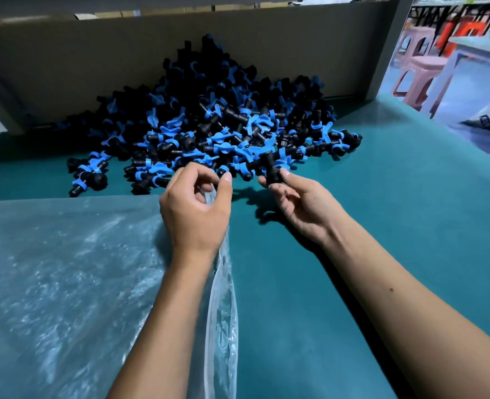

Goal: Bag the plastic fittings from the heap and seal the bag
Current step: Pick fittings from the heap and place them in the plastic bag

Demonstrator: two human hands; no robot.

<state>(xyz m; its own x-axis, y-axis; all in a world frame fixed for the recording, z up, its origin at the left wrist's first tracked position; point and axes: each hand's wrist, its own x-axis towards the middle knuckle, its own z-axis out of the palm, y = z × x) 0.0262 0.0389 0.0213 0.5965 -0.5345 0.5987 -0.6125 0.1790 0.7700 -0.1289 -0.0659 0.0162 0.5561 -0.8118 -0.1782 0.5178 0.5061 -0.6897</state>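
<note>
A: Where is the heap (209, 122) seen?

B: It is piled on the green tabletop (396, 211) against a cardboard wall (94, 67), at the far side. It is made up of black fittings with blue rings and wings, and its near edge lies just beyond both hands.

A: What is held by the left hand (195, 208)?

B: The mouth of a clear bag (222, 306) is pinched between its curled fingers and thumb. The bag is seen trailing from that hand back along the forearm toward the near edge of the tabletop.

A: And the right hand (298, 200)?

B: One black fitting (271, 171) is gripped between its thumb and curled fingers, at the near edge of the heap. The fitting is held just to the right of the bag's mouth, with a small gap between the two hands.

A: Is anything else laid out?

B: A sheet of clear plastic (65, 269) is spread over the left part of the tabletop, beside the left forearm. Pink stools (419, 67) are seen blurred past the far right corner.
</note>
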